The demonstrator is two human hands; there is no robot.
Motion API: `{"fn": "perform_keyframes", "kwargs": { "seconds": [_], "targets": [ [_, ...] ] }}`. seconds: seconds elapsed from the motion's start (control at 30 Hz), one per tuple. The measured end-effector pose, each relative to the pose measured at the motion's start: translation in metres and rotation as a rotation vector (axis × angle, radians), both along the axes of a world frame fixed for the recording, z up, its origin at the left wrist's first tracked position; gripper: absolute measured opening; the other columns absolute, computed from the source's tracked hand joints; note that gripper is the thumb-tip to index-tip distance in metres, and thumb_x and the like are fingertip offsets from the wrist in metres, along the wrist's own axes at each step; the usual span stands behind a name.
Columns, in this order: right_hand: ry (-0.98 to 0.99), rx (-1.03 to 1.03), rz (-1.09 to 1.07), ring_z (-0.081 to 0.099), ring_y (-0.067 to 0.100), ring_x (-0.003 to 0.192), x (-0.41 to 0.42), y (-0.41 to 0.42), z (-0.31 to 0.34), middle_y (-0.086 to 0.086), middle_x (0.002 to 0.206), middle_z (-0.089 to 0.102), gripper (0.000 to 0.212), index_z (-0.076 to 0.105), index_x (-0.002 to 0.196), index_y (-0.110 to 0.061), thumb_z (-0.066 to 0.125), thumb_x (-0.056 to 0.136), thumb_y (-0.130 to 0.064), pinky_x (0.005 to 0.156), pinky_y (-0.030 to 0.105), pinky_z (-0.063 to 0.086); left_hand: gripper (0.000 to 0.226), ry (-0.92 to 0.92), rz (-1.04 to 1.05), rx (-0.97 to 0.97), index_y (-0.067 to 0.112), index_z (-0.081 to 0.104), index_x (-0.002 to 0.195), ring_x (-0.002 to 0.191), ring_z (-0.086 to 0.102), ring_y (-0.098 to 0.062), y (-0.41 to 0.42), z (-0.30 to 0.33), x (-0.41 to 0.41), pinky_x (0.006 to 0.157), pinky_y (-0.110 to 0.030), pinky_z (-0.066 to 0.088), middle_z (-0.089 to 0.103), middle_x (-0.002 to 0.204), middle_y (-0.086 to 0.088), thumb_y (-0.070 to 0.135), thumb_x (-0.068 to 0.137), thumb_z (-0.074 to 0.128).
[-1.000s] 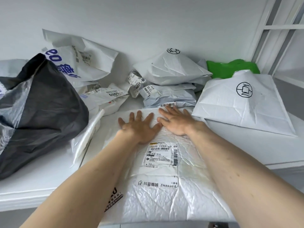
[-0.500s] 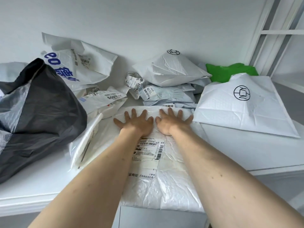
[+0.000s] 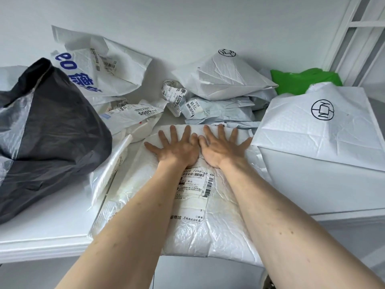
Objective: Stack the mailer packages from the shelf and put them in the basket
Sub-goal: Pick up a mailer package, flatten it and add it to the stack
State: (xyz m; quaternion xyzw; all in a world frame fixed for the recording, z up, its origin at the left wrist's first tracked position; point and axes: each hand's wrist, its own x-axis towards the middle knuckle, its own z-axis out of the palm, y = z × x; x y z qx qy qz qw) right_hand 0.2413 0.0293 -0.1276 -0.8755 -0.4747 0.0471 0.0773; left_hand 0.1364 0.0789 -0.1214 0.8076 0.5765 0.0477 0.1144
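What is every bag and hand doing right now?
Left hand: flat, fingers spread, pressing the big white mailer.
Right hand: the same.
Big white mailer: lying flat, overhanging the shelf edge.
Black bag: slumped, crumpled.
Logo mailer: draped over a white box.
Green bag: half hidden.

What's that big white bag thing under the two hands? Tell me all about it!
It is a large white padded mailer, crinkled and plasticky, lying flat on the white shelf with its near end hanging over the edge. A printed shipping label with barcodes sits on top. The left hand and right hand press flat on it, fingers spread.
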Motion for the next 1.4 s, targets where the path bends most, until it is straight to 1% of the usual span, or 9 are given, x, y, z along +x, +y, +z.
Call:
{"fn": "perform_keyframes", "kwargs": {
  "seconds": [0.27, 0.7, 0.97, 1.03, 1.13, 1.2, 1.27, 1.33, 1.4],
  "targets": [
    [-0.008, 0.002, -0.001, -0.015, 0.039, 0.147, 0.000, 0.001, 0.000, -0.009, 0.163, -0.009, 0.059, -0.003, 0.150, -0.050, 0.003, 0.094, -0.065, 0.103, 0.075, -0.014, 0.055, 0.022, 0.000, -0.010, 0.046, -0.003, 0.151, 0.148, -0.017, -0.032, 0.002, -0.001, 0.001, 0.103, -0.075, -0.012, -0.013, 0.163, 0.003, 0.055, 0.097, 0.004],
    [0.005, -0.016, 0.003, -0.012, 0.038, 0.148, -0.001, 0.000, -0.001, -0.008, 0.164, -0.010, 0.059, 0.000, 0.150, -0.050, 0.004, 0.093, -0.066, 0.103, 0.074, -0.015, 0.054, 0.030, 0.001, -0.017, 0.046, -0.002, 0.151, 0.148, -0.015, -0.032, 0.003, -0.003, 0.001, 0.103, -0.075, -0.012, -0.011, 0.163, 0.003, 0.051, 0.098, 0.005],
    [0.007, -0.045, 0.012, -0.009, 0.038, 0.148, -0.002, 0.000, 0.000, -0.006, 0.164, -0.009, 0.059, 0.003, 0.151, -0.050, 0.006, 0.094, -0.065, 0.106, 0.073, -0.011, 0.053, 0.075, -0.001, -0.006, 0.048, 0.003, 0.151, 0.148, -0.013, -0.032, 0.007, -0.006, 0.001, 0.102, -0.076, -0.012, -0.008, 0.163, 0.004, 0.050, 0.098, 0.007],
    [0.028, -0.030, 0.010, -0.007, 0.038, 0.149, -0.003, -0.004, 0.003, -0.006, 0.164, -0.004, 0.057, 0.008, 0.151, -0.048, 0.008, 0.096, -0.062, 0.107, 0.073, -0.010, 0.054, 0.062, 0.003, 0.002, 0.048, 0.005, 0.150, 0.149, -0.011, -0.032, 0.006, -0.007, 0.000, 0.102, -0.076, -0.012, -0.006, 0.163, 0.004, 0.050, 0.097, 0.008],
    [0.096, -0.004, -0.013, -0.004, 0.040, 0.148, -0.018, -0.013, 0.011, -0.003, 0.164, 0.007, 0.054, 0.016, 0.151, -0.042, 0.011, 0.098, -0.054, 0.108, 0.072, -0.008, 0.054, 0.058, 0.000, -0.004, 0.048, 0.007, 0.150, 0.149, -0.010, -0.032, 0.005, -0.004, -0.003, 0.103, -0.076, -0.010, -0.005, 0.163, 0.005, 0.052, 0.097, 0.010],
    [0.125, 0.009, -0.009, -0.003, 0.042, 0.148, -0.032, -0.022, 0.017, 0.000, 0.163, 0.009, 0.054, 0.016, 0.152, -0.039, 0.012, 0.099, -0.050, 0.108, 0.072, -0.007, 0.054, 0.064, -0.010, -0.030, 0.047, 0.006, 0.151, 0.148, -0.010, -0.032, 0.003, 0.000, -0.004, 0.103, -0.076, -0.009, -0.007, 0.163, 0.004, 0.054, 0.098, 0.014],
    [0.131, 0.020, -0.016, -0.003, 0.042, 0.148, -0.035, -0.027, 0.024, 0.003, 0.163, 0.009, 0.053, 0.016, 0.152, -0.036, 0.014, 0.100, -0.047, 0.108, 0.073, -0.006, 0.053, 0.001, -0.011, -0.067, 0.042, 0.010, 0.152, 0.149, -0.011, -0.031, 0.001, 0.005, -0.007, 0.106, -0.073, -0.008, -0.006, 0.164, 0.002, 0.050, 0.100, 0.013],
    [0.139, 0.054, -0.056, -0.004, 0.043, 0.147, -0.036, -0.029, 0.032, 0.005, 0.163, 0.007, 0.053, 0.015, 0.153, -0.033, 0.017, 0.100, -0.043, 0.109, 0.072, -0.006, 0.052, -0.135, -0.028, -0.070, 0.036, 0.019, 0.152, 0.149, -0.009, -0.028, -0.001, 0.012, -0.018, 0.109, -0.070, -0.006, 0.000, 0.164, -0.001, 0.043, 0.101, 0.011],
    [0.162, 0.103, -0.098, -0.005, 0.043, 0.147, -0.038, -0.026, 0.038, 0.008, 0.163, 0.004, 0.054, 0.014, 0.154, -0.032, 0.019, 0.100, -0.039, 0.109, 0.071, -0.008, 0.052, -0.204, -0.078, 0.000, 0.032, 0.024, 0.152, 0.150, -0.004, -0.027, -0.002, 0.017, -0.031, 0.114, -0.065, -0.003, 0.006, 0.163, -0.005, 0.040, 0.102, 0.011]
  ]
}}
